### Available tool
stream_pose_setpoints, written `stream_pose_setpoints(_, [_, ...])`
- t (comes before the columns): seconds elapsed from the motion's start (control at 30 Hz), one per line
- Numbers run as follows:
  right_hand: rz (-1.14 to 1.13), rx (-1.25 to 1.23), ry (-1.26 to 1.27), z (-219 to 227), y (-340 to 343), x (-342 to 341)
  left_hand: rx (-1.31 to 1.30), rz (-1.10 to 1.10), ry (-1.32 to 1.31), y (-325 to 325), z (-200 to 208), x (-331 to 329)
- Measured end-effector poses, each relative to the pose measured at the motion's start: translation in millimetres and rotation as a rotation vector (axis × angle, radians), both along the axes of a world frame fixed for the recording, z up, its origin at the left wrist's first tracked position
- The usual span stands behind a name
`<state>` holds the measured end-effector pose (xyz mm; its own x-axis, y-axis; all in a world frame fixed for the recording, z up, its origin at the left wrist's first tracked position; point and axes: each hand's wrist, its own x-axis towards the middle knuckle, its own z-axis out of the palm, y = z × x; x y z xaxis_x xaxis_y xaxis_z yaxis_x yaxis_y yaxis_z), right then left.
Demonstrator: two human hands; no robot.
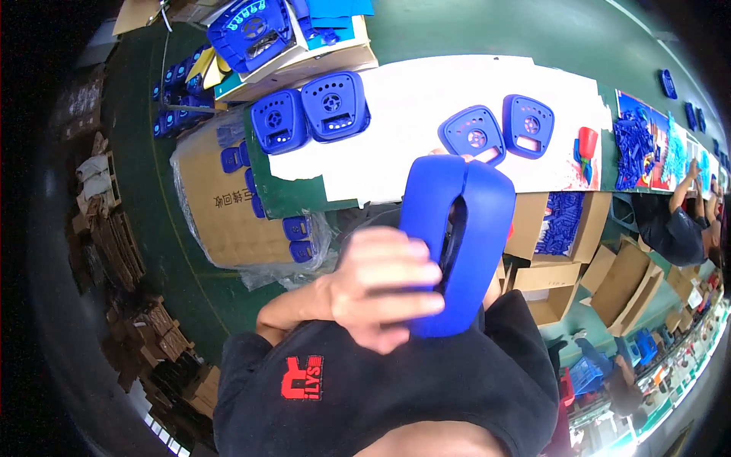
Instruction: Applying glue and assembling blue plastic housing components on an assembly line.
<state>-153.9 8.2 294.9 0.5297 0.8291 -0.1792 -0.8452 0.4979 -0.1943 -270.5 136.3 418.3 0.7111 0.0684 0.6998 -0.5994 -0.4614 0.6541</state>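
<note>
A blue plastic housing [476,236] is held up in front of my chest, two rounded shells meeting at a seam with a dark gap between them. My right hand is mostly hidden behind it and holds it; part of the right forearm [493,289] shows beside its lower right edge. At its left side is my left hand [384,289], fingers bent and overlapping the housing's edge, smeared by motion; whether they grip it does not show. Just beyond lie two blue shells with round grilles, a left one [464,131] and a right one [528,122], on the white-covered table [411,99].
More blue shells [335,103] stand at the table's left. A red-and-green object [586,148] lies at its right end. Open cartons [548,293], one holding blue parts [562,221], stand at right. Another person [670,221] works farther right. A wrapped cardboard stack [217,202] is at left.
</note>
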Motion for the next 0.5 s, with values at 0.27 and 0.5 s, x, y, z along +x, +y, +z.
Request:
stream_pose_setpoints(0.27, [-0.029, 0.138, -0.072, 6.8, 4.1, -2.4, -0.298, -0.103, 0.573, 24.2, 18.5, 45.3])
stream_pose_setpoints(0.5, [-0.107, 0.221, 0.492, -21.9, -4.0, -21.1, -0.209, -0.183, 0.589, 21.5, 23.0, 63.3])
